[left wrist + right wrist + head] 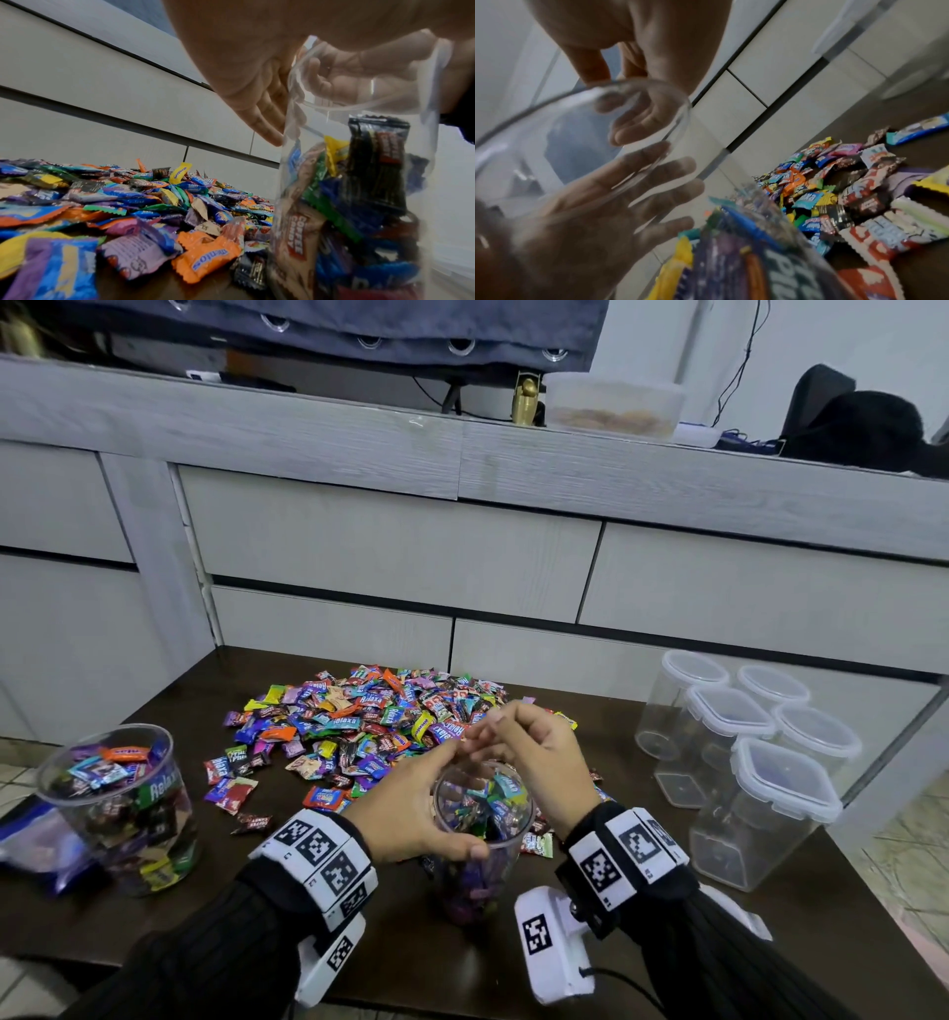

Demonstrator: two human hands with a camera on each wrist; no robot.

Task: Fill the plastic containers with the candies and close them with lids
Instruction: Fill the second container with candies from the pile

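A clear round container (482,819) stands on the dark table (411,952), partly filled with wrapped candies. My left hand (411,806) grips it, thumb across the near wall and fingers round the far side. My right hand (518,742) hovers just over the rim with loosely curled fingers; no candy shows in them. In the right wrist view those fingers (641,113) hang above the rim, and my left hand (603,192) shows through the clear wall. The left wrist view has the container (359,182) close up. The loose candy pile (369,726) lies just behind.
A second round container (115,806), lidless and full of candies, stands at the left beside a plastic bag (31,845). Several empty square containers with lids on (760,778) cluster at the right. Grey cabinet drawers (390,541) rise behind the table.
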